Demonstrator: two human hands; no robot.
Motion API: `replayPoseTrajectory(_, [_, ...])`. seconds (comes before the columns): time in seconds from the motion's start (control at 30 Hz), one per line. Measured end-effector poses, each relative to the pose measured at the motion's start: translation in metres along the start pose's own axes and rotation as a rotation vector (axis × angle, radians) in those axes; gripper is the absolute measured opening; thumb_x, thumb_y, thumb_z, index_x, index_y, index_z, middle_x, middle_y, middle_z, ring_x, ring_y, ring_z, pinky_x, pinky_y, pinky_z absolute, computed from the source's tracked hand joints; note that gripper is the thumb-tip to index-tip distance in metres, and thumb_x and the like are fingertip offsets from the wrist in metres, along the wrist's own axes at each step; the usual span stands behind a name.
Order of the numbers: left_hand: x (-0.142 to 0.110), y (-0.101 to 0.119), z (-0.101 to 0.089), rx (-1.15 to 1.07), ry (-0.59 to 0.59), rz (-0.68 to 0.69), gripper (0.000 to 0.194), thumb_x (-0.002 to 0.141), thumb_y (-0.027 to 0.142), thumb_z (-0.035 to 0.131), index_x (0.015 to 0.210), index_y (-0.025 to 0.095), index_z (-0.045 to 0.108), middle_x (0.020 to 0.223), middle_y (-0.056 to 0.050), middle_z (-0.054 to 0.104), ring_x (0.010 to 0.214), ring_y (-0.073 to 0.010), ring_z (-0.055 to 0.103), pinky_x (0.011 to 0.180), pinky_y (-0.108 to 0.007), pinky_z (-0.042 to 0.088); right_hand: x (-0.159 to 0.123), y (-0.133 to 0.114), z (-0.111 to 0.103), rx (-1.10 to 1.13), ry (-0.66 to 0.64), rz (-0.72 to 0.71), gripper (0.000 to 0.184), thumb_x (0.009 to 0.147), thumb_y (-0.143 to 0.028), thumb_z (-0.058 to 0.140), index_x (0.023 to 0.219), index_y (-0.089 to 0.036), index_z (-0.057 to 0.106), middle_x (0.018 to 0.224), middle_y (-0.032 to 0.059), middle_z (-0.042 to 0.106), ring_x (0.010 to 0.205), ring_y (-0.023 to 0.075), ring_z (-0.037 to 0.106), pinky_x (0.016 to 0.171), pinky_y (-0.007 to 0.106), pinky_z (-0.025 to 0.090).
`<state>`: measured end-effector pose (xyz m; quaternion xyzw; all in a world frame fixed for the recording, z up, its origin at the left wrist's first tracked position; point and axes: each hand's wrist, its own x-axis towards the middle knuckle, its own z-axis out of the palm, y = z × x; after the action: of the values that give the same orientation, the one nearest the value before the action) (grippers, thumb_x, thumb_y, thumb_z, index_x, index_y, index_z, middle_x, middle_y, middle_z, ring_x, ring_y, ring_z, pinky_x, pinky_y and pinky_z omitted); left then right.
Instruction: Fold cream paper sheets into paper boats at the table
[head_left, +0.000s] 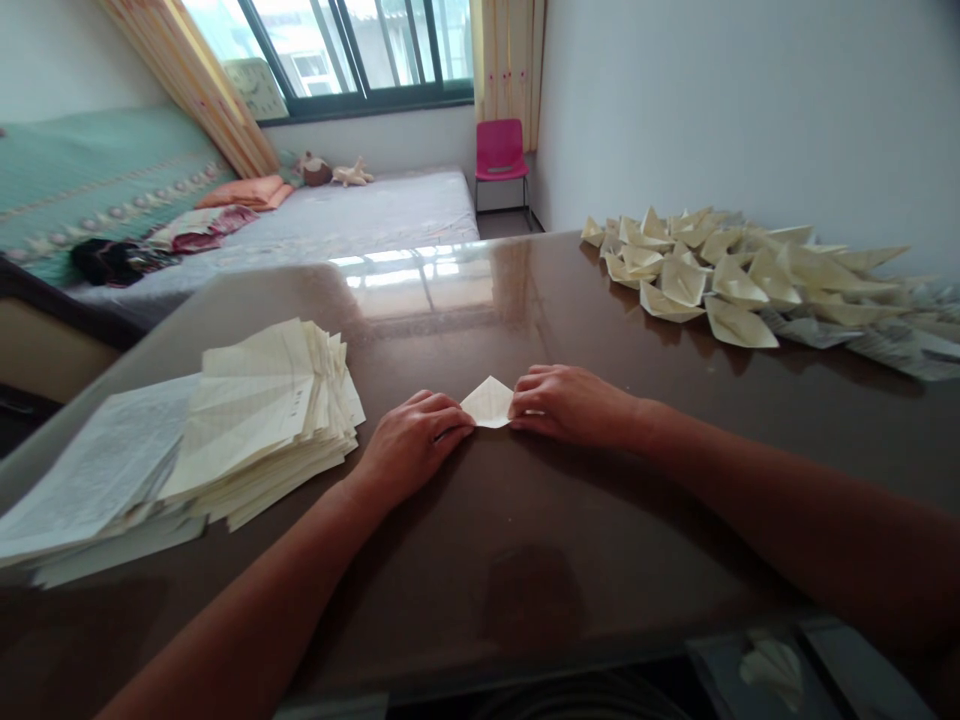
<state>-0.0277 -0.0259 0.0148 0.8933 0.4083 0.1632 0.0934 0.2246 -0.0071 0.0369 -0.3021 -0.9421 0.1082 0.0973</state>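
Observation:
A small piece of folded cream paper [491,400] lies at the middle of the brown table, its pointed top facing away from me. My left hand [415,440] pinches its left corner between thumb and fingers. At the opposite corner, my right hand [566,402] grips the paper the same way, fingers curled. Between the two hands the lower edge of the paper bows slightly. Both forearms reach in from the bottom of the view. The fingertips partly cover the paper's side corners.
On the left stands a stack of cream paper sheets [247,410] beside printed sheets [97,460]. Many folded paper boats [682,280] are heaped at the back right by the wall. Beyond the glossy table [420,590] are a bed [390,210] and a pink chair [500,150].

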Motion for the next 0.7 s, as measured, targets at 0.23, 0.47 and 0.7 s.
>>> replayPoseTrajectory(0.23, [0.007,-0.007,0.006,-0.102,0.034,-0.177,0.026,0.093,0.039,0.047,0.093,0.025,0.069,0.091,0.0,0.07,0.088,-0.0171,0.061,0.079,-0.028,0.046,0.003,0.007,0.009,0.239,0.019,0.171,0.02,0.09,-0.026,0.052,0.081,-0.016,0.067,0.083,0.0043,0.064,0.07,0.0121,0.055,0.066,0.022,0.037])
replayPoseTrajectory(0.47, [0.012,-0.005,0.009,-0.078,0.035,-0.331,0.029,0.09,0.044,0.048,0.099,0.028,0.07,0.094,0.001,0.072,0.084,-0.0181,0.064,0.074,-0.028,0.046,0.006,0.013,0.016,0.346,0.111,0.33,0.018,0.087,-0.025,0.053,0.096,-0.018,0.068,0.081,0.0017,0.07,0.07,0.0126,0.06,0.065,0.022,0.039])
replayPoseTrajectory(0.7, [0.015,-0.003,0.011,-0.044,0.071,-0.357,0.028,0.088,0.046,0.05,0.097,0.029,0.071,0.083,0.002,0.072,0.071,-0.0162,0.062,0.066,-0.026,0.043,0.007,0.007,0.018,0.287,0.122,0.372,0.019,0.084,-0.021,0.055,0.099,-0.021,0.067,0.08,-0.0004,0.072,0.069,0.0128,0.061,0.066,0.022,0.039])
